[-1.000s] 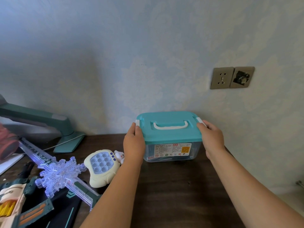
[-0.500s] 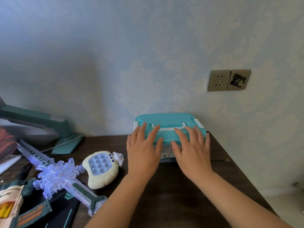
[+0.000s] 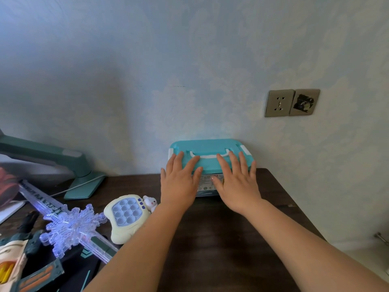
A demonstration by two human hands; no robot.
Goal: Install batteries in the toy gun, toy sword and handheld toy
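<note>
Pale blue wallpaper stood behind the dark wood tabletop (image 3: 221,239), with a wall socket (image 3: 279,103) up on the right. A teal box (image 3: 210,149) with a white handle sat at the back edge of the tabletop, against the wall, straight ahead of me. Its long side ran left to right.

Both my arms reached forward. My left hand (image 3: 179,182) and my right hand (image 3: 236,183) lay flat on the front of the box lid, palms down, with the fingers spread wide. They pinched nothing. Each hand was about as near to the box as the other. My thumbs hung down over the clear front of the box. The white clips sat at the two short ends of the lid, out past my fingers. I think I needed to get the box open, maybe for batteries, but I could not see inside it.

The toys waited at my left. The handheld toy (image 3: 126,216) was just beside my left arm. The toy sword (image 3: 69,226) lay slanted past it, and the toy gun (image 3: 19,258) was at the front left corner. My left hand was the nearer one to all three.
</note>
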